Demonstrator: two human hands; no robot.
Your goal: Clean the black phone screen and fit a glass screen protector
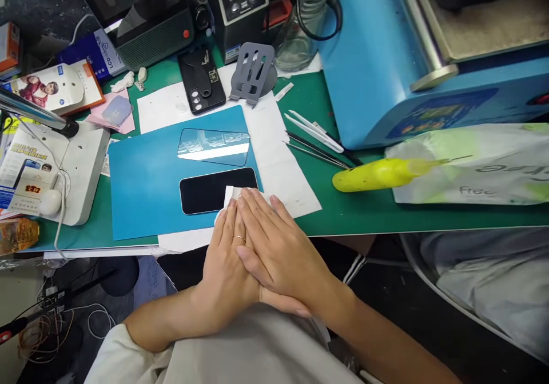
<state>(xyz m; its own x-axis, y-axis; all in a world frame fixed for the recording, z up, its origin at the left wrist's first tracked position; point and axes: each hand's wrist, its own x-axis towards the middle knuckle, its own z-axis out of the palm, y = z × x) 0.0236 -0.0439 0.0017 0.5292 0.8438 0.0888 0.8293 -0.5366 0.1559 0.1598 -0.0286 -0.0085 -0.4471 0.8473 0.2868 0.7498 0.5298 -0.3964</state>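
- Lays the right hand [281, 252] flat over the left hand [231, 258], with the fingers of both pointing away from the body.
- Has a white cloth [230, 192] under the fingertips, poking out past both hands.
- Cannot tell either grip as open or shut, with the undersides of both hands hidden.
- Wears 1 thin ring [239, 238] on the left hand.
- Has the phone [214, 191] just past the fingers, black screen up, on the blue mat [146, 190], with 1 corner near the cloth.
- Cannot tell hands and phone as touching or apart.
- Has the clear glass [214, 147] flat on the mat, just beyond the phone.
- Has white paper [295, 192] partly under the mat, on the green worktop [364, 218].
- Shows a black case [201, 81] and a gray stand [254, 72] beyond the mat.
- Shows white tweezers [315, 132], a yellow bottle [369, 176] and a bag [472, 172] off to the right.
- Shows a big blue machine [364, 58] beyond the bottle.
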